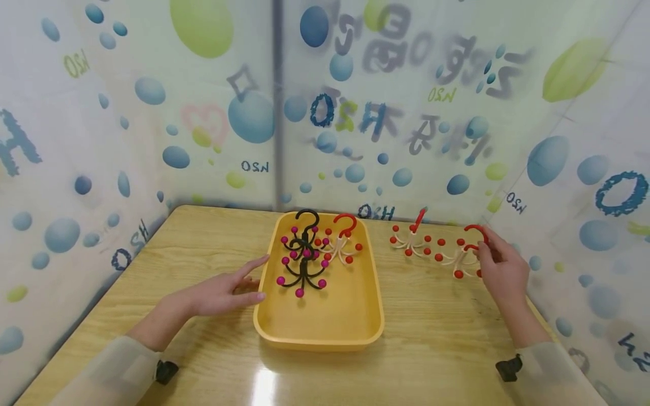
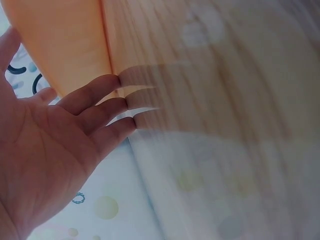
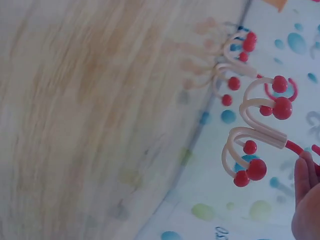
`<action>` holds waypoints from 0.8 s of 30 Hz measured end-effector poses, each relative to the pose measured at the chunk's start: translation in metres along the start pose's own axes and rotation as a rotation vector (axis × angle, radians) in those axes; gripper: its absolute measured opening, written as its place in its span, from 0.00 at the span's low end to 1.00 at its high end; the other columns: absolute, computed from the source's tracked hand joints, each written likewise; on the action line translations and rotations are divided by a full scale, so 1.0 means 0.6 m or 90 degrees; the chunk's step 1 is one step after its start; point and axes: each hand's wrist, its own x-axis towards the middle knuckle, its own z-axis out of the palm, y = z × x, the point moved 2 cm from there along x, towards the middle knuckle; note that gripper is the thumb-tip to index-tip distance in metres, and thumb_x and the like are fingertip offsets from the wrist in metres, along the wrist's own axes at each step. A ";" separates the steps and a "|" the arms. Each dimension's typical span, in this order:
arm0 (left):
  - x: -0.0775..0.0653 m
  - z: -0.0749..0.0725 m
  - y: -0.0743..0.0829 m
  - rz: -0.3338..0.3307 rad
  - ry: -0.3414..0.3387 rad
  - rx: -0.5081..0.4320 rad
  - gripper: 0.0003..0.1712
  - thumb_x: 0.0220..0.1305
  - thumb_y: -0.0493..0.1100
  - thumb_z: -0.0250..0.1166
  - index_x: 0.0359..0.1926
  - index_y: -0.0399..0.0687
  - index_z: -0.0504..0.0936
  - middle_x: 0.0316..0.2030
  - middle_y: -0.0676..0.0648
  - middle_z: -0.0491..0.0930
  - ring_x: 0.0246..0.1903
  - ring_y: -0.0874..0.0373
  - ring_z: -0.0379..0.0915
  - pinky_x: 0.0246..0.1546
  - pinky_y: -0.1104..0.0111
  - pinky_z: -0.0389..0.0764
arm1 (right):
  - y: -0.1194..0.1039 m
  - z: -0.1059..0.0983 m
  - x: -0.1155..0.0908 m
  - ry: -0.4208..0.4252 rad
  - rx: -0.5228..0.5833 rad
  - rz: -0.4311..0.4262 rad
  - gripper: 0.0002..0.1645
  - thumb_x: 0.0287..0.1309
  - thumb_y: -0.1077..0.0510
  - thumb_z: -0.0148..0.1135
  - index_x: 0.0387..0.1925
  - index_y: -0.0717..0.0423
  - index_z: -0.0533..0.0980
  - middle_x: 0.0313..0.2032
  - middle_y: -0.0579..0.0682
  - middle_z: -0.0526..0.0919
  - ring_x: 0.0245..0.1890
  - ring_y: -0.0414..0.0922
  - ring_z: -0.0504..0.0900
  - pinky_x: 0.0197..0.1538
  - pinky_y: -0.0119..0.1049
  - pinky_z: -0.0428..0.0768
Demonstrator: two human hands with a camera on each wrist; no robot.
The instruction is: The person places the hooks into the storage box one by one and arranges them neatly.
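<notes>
A yellow plastic tray (image 1: 320,332) holds two black claw-shaped hanging hooks (image 1: 303,269) with magenta ball tips and one white hook with a red top (image 1: 346,224). My left hand (image 1: 223,293) is at the tray's left side, fingers extended, with the thumb tip at the rim. In the left wrist view the straight fingers (image 2: 102,105) lie beside the tray's outer wall (image 2: 55,35). My right hand (image 1: 505,273) pinches the red curved top of a white claw-shaped hook (image 3: 262,135) with red balls, its arms hanging downward close over the table.
Another white hook with a red top (image 1: 412,239) stands on the wooden table (image 1: 421,338), right of the tray. Patterned curtain walls (image 1: 315,152) close off the back and both sides of the table.
</notes>
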 end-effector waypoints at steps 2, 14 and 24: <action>0.000 0.000 0.000 0.001 -0.002 -0.004 0.52 0.80 0.70 0.59 0.91 0.69 0.41 0.77 0.35 0.74 0.77 0.29 0.69 0.77 0.29 0.64 | -0.012 -0.002 -0.008 0.013 0.024 -0.015 0.25 0.80 0.53 0.63 0.72 0.32 0.81 0.45 0.36 0.91 0.34 0.12 0.82 0.26 0.19 0.76; -0.002 0.000 -0.001 0.008 -0.003 -0.009 0.52 0.80 0.69 0.59 0.91 0.68 0.41 0.77 0.34 0.75 0.77 0.29 0.69 0.77 0.29 0.64 | -0.101 -0.001 -0.056 -0.018 0.156 -0.126 0.25 0.75 0.66 0.67 0.68 0.48 0.85 0.41 0.24 0.87 0.36 0.20 0.89 0.37 0.16 0.83; -0.002 0.000 -0.001 0.010 0.001 -0.006 0.52 0.80 0.69 0.59 0.91 0.69 0.41 0.76 0.34 0.75 0.77 0.29 0.69 0.77 0.29 0.64 | -0.168 0.031 -0.081 -0.060 0.246 -0.283 0.28 0.67 0.78 0.67 0.65 0.62 0.84 0.45 0.28 0.90 0.39 0.25 0.91 0.40 0.18 0.85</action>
